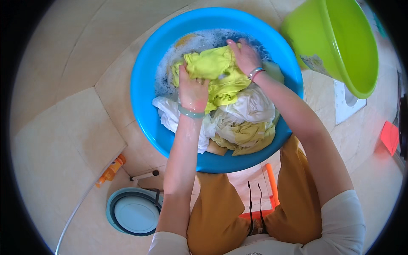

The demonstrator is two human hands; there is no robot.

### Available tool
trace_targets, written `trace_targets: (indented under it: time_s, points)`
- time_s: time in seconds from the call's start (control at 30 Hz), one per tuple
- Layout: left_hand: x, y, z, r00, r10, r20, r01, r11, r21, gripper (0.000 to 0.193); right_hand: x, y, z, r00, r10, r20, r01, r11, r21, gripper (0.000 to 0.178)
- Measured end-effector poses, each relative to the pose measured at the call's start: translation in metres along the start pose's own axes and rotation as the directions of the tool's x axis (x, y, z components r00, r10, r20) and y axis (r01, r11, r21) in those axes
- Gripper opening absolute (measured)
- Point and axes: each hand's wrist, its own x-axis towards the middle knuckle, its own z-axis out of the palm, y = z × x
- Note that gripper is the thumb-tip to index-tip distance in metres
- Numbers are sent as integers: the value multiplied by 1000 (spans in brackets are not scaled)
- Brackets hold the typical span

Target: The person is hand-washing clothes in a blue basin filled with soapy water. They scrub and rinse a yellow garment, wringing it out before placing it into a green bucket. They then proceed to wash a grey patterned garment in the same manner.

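Left hand (193,89) grips yellow cloth (212,63); right hand (247,57) touches its right end, grip unclear. Cloth bunches between them, inside basin (143,80); two-sided hold likely keeps it spread above suds (163,70). Some fingertips hidden; whites (250,106) by the wrists overlap, edges indistinct.

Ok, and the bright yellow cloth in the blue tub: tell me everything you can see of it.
The bright yellow cloth is thin-looking fabric, creased, bunched and apparently wet. Its upper part spans between the left hand, gripping its left end, and the right hand, touching its right end. Lower folds lie against white laundry in the blue tub, foamy water beyond. Its garment type is unclear.
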Motion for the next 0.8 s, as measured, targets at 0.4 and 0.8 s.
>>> trace_targets:
  time_s: [0.4, 0.8]
  points:
    - [35, -8, -18, 995, -88, 35, 85, 993, 83, 50, -34, -30, 11, 948, -317, 33, 280, 876, 392, 17]
    - [-12, 38, 7, 846, -185, 500, 325, 922, -209, 31, -125, -149, -45, 531, -839, -118, 840, 504, 201, 26]
